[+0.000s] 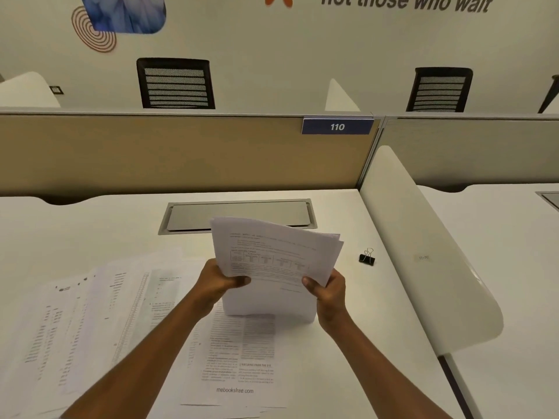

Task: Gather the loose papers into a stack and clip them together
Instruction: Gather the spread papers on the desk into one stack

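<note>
Nearest, loose sheets spread flat across white desk. Above them, left hand and right hand clamped on opposite edges of upright paper stack. Farther right, black binder clip alone. Beyond, divider tagged 110.

Matt printed paper sheets, smooth white desk, black metal binder clip, brushed metal cable flap

Two hands, one binder clip, one held stack, perhaps five loose sheets, two chairs.
</note>
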